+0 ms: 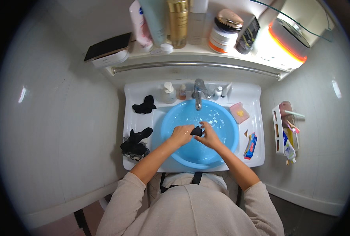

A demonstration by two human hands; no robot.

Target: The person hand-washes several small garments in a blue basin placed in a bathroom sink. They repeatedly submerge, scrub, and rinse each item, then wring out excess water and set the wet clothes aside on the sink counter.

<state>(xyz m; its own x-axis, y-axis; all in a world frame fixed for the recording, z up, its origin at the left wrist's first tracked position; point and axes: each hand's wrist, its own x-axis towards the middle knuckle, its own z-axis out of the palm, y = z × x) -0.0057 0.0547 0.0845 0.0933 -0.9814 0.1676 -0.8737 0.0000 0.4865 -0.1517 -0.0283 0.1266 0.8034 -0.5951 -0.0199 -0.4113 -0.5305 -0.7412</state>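
Observation:
My left hand (181, 135) is closed around a small wet black cloth item (196, 131), which looks like a sock. Its end sticks out toward my right hand (210, 137), whose thumb and fingers are spread around that end; whether they touch it is hard to tell. Both hands are over a light-blue plastic basin (166, 149) of water set in the white washbasin (160, 115). On the left ledge lie a black sock (144, 105), another black sock (141, 135) and a dark bundle with lacy edges (135, 150).
A chrome faucet (198, 93) reaches over the basin's back rim. Beside it stand a pump bottle (169, 93) and small bottles. The right ledge holds a pink sponge-like pad (239, 113) and a blue packet (251, 146). A metal rail (192, 63) runs below the crowded shelf (198, 51).

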